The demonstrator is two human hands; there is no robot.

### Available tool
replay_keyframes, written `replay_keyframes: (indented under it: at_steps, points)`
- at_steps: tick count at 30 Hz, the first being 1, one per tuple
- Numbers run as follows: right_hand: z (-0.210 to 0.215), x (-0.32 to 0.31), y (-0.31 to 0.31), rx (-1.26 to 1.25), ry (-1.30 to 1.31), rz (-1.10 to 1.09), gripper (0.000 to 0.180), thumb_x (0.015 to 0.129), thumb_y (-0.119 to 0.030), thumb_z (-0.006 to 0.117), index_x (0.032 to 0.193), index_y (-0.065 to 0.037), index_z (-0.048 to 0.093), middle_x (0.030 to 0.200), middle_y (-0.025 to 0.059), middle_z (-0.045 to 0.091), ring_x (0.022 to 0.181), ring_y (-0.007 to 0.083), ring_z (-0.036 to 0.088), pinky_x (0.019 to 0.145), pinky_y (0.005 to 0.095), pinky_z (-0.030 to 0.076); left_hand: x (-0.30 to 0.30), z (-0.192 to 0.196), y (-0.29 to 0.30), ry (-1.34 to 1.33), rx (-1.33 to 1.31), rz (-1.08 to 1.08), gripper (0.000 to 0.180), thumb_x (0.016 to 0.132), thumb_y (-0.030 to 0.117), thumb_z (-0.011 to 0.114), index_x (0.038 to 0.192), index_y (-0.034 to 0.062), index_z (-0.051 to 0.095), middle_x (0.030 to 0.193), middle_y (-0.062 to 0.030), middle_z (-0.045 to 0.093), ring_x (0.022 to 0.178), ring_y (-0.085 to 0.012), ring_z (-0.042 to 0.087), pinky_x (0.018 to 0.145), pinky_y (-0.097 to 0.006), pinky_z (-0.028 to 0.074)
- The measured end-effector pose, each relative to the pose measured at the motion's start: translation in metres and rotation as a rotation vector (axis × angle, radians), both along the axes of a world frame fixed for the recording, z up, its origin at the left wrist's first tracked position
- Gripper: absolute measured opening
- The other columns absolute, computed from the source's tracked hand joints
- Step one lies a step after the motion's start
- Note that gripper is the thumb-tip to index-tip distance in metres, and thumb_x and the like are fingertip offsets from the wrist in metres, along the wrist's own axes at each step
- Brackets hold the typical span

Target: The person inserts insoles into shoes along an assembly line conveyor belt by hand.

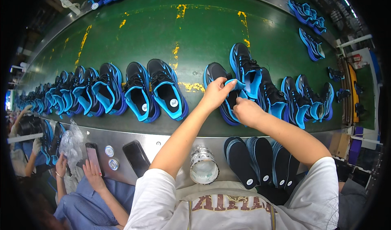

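Observation:
My left hand (217, 92) pinches the blue-lined tongue (235, 84) of a black and blue sneaker (215, 71) and holds it up. My right hand (247, 111) is curled at the heel end of that sneaker's opening, its fingertips reaching inside; what they hold, if anything, is hidden. Just right of it, another sneaker (244, 61) stands farther up the belt, toe pointing away. More sneakers (271, 93) line up to the right. To the left, a pair with white round stickers on their insoles includes a sneaker (165, 87) closest to my left forearm.
The green conveyor belt (203, 26) has yellow marks. On its near metal edge lie stacks of black insoles (241, 160), a clear round container (204, 167), a black phone (136, 156) and two sticker rolls (113, 164). At left, a co-worker's hand (94, 176) is beside another phone (93, 153).

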State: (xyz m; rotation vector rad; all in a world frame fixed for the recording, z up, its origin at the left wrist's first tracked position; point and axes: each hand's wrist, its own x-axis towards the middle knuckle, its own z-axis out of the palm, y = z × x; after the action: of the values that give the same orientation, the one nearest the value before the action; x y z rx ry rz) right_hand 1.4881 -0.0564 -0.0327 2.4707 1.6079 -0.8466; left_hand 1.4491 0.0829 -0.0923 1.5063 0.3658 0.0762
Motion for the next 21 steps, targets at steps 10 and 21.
replay_keyframes:
  at_steps: [10, 21]
  points:
    - [0.012, 0.018, -0.006, 0.349, 0.176, -0.185, 0.022, 0.078, -0.018, 0.053, 0.069, 0.001, 0.060, 0.075, 0.0200, 0.056, 0.075, 0.0348, 0.055, 0.070, 0.0429, 0.045, 0.000, 0.000, -0.006, -0.018, 0.263, 0.131, 0.041, 0.083, 0.037, 0.055, 0.072, -0.0014, 0.048, 0.058, -0.0148, 0.051, 0.051, -0.0205, 0.047, 0.049, -0.034, 0.038]
    - [-0.013, 0.017, -0.024, 0.428, 0.019, -0.185, 0.016, 0.077, -0.012, 0.051, 0.068, 0.000, 0.058, 0.079, 0.0178, 0.051, 0.075, 0.0321, 0.055, 0.068, 0.0407, 0.046, -0.001, 0.009, -0.019, -0.010, 0.272, 0.032, 0.033, 0.083, 0.030, 0.058, 0.073, 0.0004, 0.048, 0.060, -0.0017, 0.045, 0.058, -0.0063, 0.040, 0.049, -0.024, 0.035]
